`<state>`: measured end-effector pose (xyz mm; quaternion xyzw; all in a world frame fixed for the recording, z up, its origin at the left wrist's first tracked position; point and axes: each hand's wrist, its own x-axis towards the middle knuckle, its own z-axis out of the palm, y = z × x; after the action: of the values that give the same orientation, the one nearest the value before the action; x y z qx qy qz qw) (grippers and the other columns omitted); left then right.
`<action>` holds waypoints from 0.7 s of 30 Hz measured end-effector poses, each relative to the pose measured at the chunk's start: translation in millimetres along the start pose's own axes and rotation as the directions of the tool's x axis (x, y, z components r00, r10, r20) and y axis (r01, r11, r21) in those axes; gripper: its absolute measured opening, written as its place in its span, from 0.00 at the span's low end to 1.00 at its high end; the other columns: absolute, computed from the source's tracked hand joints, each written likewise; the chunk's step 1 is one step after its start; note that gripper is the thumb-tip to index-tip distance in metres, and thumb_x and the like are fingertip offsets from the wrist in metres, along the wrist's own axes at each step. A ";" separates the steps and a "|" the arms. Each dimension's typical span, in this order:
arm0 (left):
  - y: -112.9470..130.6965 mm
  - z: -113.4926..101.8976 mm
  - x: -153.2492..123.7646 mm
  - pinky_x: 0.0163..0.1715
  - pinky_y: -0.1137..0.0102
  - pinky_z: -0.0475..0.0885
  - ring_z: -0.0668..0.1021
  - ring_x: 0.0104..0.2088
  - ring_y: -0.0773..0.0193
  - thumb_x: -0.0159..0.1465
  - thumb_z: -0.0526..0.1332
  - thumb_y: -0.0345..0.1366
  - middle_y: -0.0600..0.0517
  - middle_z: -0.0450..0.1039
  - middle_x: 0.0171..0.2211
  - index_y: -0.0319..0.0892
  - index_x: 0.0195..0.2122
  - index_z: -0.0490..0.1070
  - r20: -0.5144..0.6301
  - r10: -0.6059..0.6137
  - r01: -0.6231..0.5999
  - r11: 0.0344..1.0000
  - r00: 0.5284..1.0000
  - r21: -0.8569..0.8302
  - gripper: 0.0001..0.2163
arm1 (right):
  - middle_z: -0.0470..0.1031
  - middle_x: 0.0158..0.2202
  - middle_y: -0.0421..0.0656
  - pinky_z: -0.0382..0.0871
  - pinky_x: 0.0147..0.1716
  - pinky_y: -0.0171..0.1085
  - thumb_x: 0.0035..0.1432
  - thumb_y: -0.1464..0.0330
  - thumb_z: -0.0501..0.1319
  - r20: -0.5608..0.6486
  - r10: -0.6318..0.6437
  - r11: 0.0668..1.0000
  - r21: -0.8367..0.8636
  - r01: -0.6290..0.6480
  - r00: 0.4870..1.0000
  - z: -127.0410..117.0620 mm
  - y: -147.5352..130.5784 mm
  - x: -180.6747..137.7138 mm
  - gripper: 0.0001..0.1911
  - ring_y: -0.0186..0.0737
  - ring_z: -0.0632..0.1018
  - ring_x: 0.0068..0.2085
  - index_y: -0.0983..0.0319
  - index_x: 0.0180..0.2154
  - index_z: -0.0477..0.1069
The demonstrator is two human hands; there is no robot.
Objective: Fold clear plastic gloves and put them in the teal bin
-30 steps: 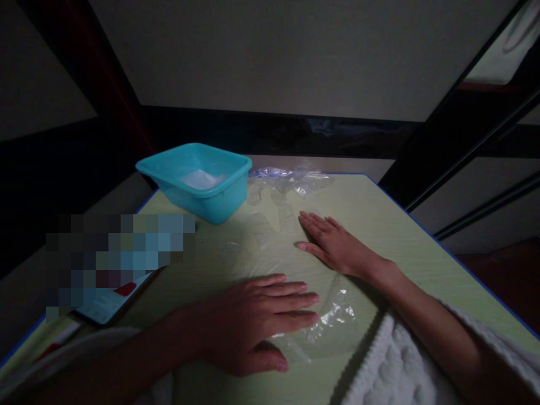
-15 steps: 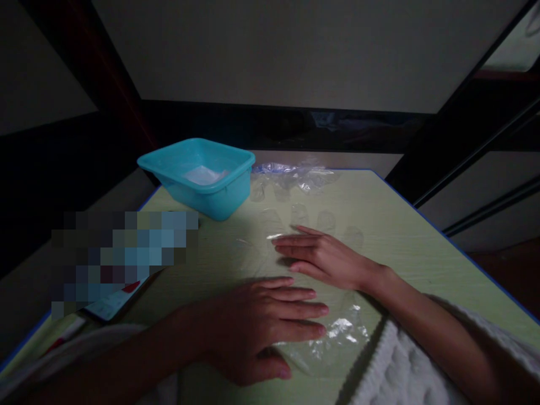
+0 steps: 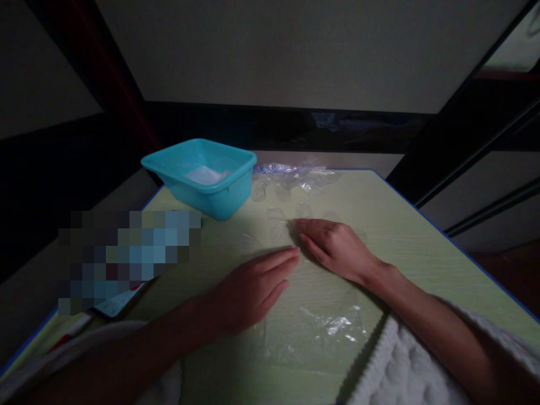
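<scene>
A clear plastic glove [image 3: 320, 323] lies flat on the pale green table [image 3: 405, 236], its fingers pointing away from me. My left hand [image 3: 251, 287] rests flat on it, fingers stretched out and close together, their tips near the glove's finger part. My right hand [image 3: 335, 247] lies flat on the glove too, fingers straight and pointing left, close to the left fingertips. Neither hand grips anything.
A teal plastic tub [image 3: 202, 177] with something white inside stands at the back left. Crumpled clear plastic [image 3: 295, 171] lies beside it at the table's far edge. A card or packet [image 3: 113, 306] sits at the left edge. White knitted fabric [image 3: 405, 365] covers my lap.
My left hand slid forward and left, off the glove's cuff and up toward its fingers. My right hand shifted slightly back and right, so the fingertips of both hands nearly meet.
</scene>
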<state>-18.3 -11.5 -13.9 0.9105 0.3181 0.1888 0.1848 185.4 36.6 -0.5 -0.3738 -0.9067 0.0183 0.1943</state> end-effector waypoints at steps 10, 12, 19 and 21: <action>-11.5 -4.3 3.6 0.62 0.57 0.46 0.51 0.64 0.59 0.67 0.49 0.36 0.47 0.48 0.65 0.41 0.62 0.52 0.197 -0.072 0.024 0.972 0.978 0.233 0.22 | 0.71 0.52 0.52 0.70 0.49 0.45 0.62 0.70 0.47 0.091 0.033 0.998 0.046 -0.037 0.995 5.9 -7.7 -1.3 0.20 0.46 0.74 0.51 0.70 0.51 0.68; -15.6 -6.7 4.0 0.62 0.56 0.45 0.48 0.65 0.59 0.67 0.50 0.38 0.49 0.45 0.66 0.42 0.63 0.49 0.208 -0.081 0.028 0.969 0.975 0.244 0.24 | 0.70 0.53 0.53 0.70 0.49 0.47 0.62 0.69 0.47 0.106 0.043 0.998 0.040 -0.048 0.993 5.0 -7.0 -2.6 0.20 0.47 0.74 0.51 0.70 0.52 0.68; -22.4 -10.2 5.5 0.61 0.53 0.45 0.45 0.65 0.54 0.64 0.54 0.44 0.48 0.43 0.66 0.43 0.63 0.49 0.221 -0.120 0.059 0.963 0.968 0.263 0.28 | 0.63 0.58 0.54 0.63 0.55 0.46 0.64 0.66 0.48 0.136 0.010 0.999 0.039 -0.015 0.991 -0.1 -6.4 -18.3 0.24 0.46 0.67 0.57 0.72 0.57 0.61; -21.3 -11.2 4.8 0.61 0.51 0.45 0.46 0.65 0.52 0.63 0.56 0.44 0.45 0.42 0.66 0.41 0.63 0.49 0.201 -0.121 0.066 0.963 0.972 0.262 0.30 | 0.60 0.59 0.56 0.61 0.57 0.46 0.64 0.64 0.49 0.161 -0.028 0.999 0.042 0.022 0.987 -3.6 -4.9 -24.1 0.26 0.46 0.64 0.59 0.74 0.58 0.58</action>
<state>-30.8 9.6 -12.9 0.9255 0.3607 0.0381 0.1089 199.0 16.2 -4.5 -0.3557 -0.9236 0.0642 0.1280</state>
